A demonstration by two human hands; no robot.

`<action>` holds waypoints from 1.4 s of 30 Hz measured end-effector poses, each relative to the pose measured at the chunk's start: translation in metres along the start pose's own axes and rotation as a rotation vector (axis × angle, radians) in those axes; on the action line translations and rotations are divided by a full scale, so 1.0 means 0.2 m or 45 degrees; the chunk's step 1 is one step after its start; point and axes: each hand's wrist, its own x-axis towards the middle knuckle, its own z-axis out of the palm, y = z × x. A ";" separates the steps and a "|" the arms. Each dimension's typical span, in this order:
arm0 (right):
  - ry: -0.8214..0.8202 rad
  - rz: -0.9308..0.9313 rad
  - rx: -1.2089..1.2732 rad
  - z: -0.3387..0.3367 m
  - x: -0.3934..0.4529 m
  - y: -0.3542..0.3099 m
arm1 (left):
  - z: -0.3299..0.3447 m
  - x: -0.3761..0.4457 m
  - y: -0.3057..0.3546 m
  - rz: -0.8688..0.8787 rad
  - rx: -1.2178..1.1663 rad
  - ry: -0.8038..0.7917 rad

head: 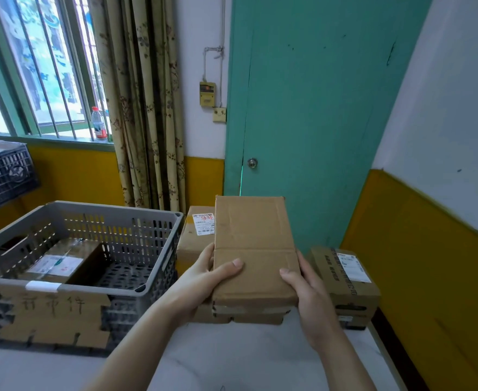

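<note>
- Squarely ahead, a plain brown cardboard box (256, 249) is held in both hands over the far middle of the white table (232, 359). Its long side runs away from the viewer and its broad face is turned up.
- The left hand (204, 280) grips the box's near left edge, with the thumb laid across the top and the fingers hidden underneath.
- The right hand (308, 294) grips the near right edge the same way — thumb on top, the rest of the hand along the side.
- Whether the box's underside rests on anything cannot be told.
- A grey slotted crate (96, 214) stands on the table's left side, just beside the left hand.
- A cardboard sign (54, 314) with handwritten characters covers the crate's near wall, and a labelled parcel (60, 261) lies inside, toward its left.
- A large carton (194, 241) with a white shipping label sits at the table's far edge, partly hidden behind the held box and just beside the crate.
- A printed carton (347, 280) sits at the far right corner, near the right hand.
- Beyond the table is a teal door (316, 108) — and a water bottle (99, 124) stands on the window ledge, well off to the left.
</note>
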 end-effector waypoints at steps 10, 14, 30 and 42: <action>0.017 0.094 0.089 0.00 0.00 0.01 | -0.05 0.04 0.00 0.078 0.018 0.001; 0.005 0.164 0.088 0.01 0.00 0.02 | -0.04 0.05 0.00 0.133 0.024 0.057; 0.189 -0.166 -0.283 0.07 -0.02 0.02 | 0.16 0.02 0.05 0.204 0.874 0.354; 0.184 0.037 -0.131 0.04 0.03 -0.04 | 0.09 0.02 0.02 0.091 0.219 0.222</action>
